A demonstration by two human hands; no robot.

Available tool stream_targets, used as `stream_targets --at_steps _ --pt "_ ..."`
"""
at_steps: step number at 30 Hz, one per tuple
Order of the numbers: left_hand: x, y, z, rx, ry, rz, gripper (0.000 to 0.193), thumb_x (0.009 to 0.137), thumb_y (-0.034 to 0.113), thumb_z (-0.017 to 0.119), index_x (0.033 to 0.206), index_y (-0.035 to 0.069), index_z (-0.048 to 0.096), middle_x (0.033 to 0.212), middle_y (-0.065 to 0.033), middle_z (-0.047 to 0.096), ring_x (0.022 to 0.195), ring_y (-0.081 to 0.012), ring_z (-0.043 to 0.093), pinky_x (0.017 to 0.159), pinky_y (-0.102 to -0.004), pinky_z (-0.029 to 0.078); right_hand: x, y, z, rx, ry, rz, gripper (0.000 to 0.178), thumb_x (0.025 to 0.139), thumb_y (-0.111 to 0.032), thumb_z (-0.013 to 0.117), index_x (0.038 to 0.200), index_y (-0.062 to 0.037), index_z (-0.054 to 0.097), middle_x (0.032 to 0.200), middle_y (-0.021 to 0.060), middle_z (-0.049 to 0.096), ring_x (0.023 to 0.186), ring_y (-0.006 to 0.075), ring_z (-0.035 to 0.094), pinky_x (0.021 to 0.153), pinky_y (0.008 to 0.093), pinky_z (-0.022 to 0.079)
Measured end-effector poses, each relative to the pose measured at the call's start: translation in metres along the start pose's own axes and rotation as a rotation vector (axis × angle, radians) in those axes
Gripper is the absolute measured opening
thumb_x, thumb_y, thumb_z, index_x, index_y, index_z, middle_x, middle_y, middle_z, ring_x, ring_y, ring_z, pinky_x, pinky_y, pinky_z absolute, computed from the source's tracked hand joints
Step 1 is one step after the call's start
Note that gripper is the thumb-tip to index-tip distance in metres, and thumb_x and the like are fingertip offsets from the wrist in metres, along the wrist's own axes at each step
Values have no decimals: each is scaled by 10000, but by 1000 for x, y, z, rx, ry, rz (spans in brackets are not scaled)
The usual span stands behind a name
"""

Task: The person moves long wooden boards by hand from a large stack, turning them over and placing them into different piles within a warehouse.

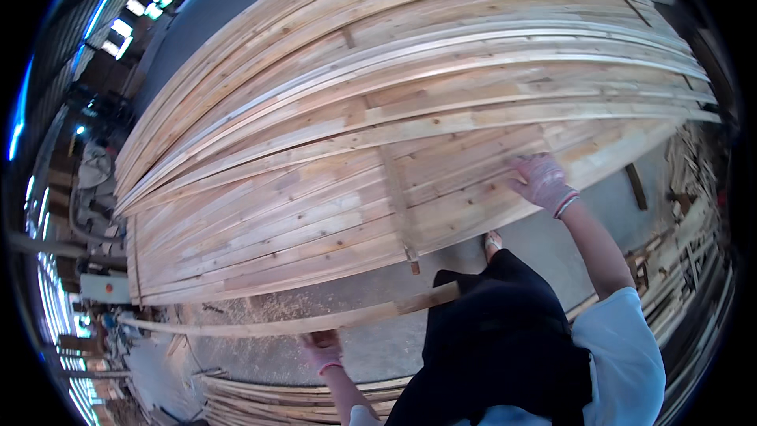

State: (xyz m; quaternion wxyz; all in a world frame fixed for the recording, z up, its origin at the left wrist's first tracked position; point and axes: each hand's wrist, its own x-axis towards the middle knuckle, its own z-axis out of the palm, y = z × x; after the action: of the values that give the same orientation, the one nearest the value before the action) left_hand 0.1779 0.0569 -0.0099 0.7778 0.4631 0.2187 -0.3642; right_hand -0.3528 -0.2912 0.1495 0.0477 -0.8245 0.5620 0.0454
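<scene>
My left hand [323,351], in a pale pink knit glove, is closed at the near edge of a long narrow wooden plank [260,326]. The plank runs from the far left to beside my dark apron, apart from the stack; some of my fingers are hidden. My right hand [544,181], gloved the same way, reaches over the near right side of a wide stack of pale boards [315,213]. Its fingers are stretched out at the board surface, slightly blurred, holding nothing that I can see. A thin wooden crosspiece [400,205] lies across the boards between my hands.
Long loose strips [441,120] lie along the stack's middle. More lumber [268,398] lies on the floor at the near left, and scrap wood [670,268] is piled at the right. Sawdust [260,312] covers part of the concrete floor below the stack.
</scene>
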Motion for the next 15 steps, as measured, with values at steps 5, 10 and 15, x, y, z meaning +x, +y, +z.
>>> stream_targets --at_steps 5,10,15 --pt "-33 -101 -2 -98 57 -211 405 890 458 535 1013 91 657 944 -100 682 864 -274 643 796 -482 529 50 65 12 -14 231 96 520 807 -380 626 1239 -115 509 1177 107 592 1129 286 527 945 433 403" --pt "-88 -180 41 -448 -27 -489 376 813 453 478 642 130 392 639 -13 313 572 -173 344 583 -333 373 109 108 11 -481 -134 220 608 778 -235 684 1316 -109 430 1225 79 564 1148 222 536 961 356 412" --pt "-126 -179 80 -311 227 -419 423 898 438 414 634 122 322 635 -16 241 557 -180 287 574 -323 346 139 121 46 -606 -224 207 403 813 -174 646 1198 -120 541 1101 47 622 1047 205 609 895 339 462"
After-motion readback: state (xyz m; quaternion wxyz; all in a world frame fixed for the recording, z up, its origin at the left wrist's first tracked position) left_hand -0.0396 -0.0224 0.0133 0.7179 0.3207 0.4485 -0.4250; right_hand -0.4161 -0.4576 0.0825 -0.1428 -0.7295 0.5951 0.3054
